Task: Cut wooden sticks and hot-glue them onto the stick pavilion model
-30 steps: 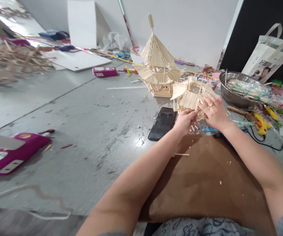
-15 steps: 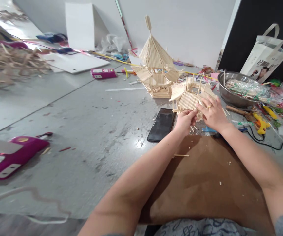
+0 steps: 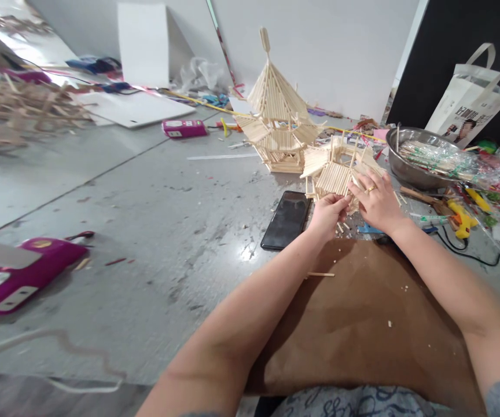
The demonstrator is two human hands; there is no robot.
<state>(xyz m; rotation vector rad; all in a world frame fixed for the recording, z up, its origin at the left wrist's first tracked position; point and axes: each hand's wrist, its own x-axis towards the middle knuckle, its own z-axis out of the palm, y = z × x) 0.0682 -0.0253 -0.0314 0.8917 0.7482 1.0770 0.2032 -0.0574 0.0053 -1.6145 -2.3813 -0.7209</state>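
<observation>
A small pavilion model of pale wooden sticks [image 3: 333, 178] stands near the brown board's far edge, with slatted roof panels and upright sticks on top. My left hand [image 3: 327, 215] is closed in a pinch at the model's near lower edge; its fingers hide any small piece between them. Across the right-hand roof panels lies my right hand [image 3: 377, 202], a ring on one finger, gripping the model with the thumb side towards my left fingertips. Right behind is a taller stick pagoda [image 3: 281, 136] with a pointed roof. A black phone [image 3: 285, 221] lies left of my left hand.
A metal bowl [image 3: 406, 174] holds bagged sticks at the right, near a yellow glue gun [image 3: 462, 219] and its cord. A loose stick [image 3: 322, 274] lies on the brown board [image 3: 363, 324]. Purple power strips [image 3: 37, 269] and a stick pile [image 3: 11, 116] are at left.
The whole view has shifted very slightly. Both hands stay at the small model in nearly the same pose, and nothing has visibly been picked up or let go.
</observation>
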